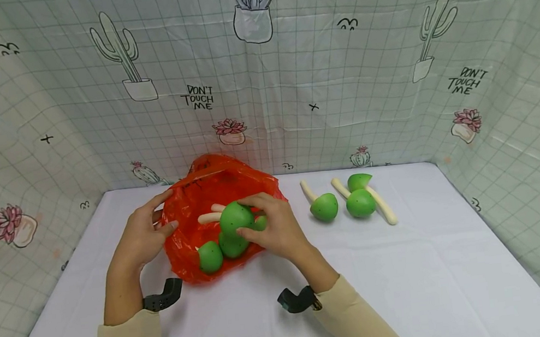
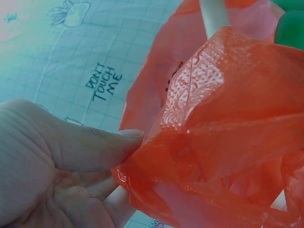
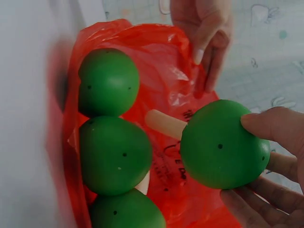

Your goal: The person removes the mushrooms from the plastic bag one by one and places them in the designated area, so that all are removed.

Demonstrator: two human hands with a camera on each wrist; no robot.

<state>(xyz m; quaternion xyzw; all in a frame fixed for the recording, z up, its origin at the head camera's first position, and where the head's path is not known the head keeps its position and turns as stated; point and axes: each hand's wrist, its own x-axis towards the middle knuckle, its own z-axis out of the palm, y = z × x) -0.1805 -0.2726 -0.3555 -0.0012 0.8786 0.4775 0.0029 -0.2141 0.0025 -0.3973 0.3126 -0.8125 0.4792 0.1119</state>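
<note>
A red plastic bag lies with its mouth open toward me on the white table. At its left edge, my left hand pinches the rim between thumb and fingers. My right hand grips a green toy mushroom by its dotted cap, fingertips spread round it, over the bag's mouth. The cream stem of that mushroom points left, into the bag. Several more green mushrooms lie inside the bag's lower edge, their stems mostly hidden.
Right of the bag, one green mushroom lies on the table. Beside it, two more mushrooms lie close together, stems pointing different ways. A cloth backdrop with cactus drawings rises behind and at both sides.
</note>
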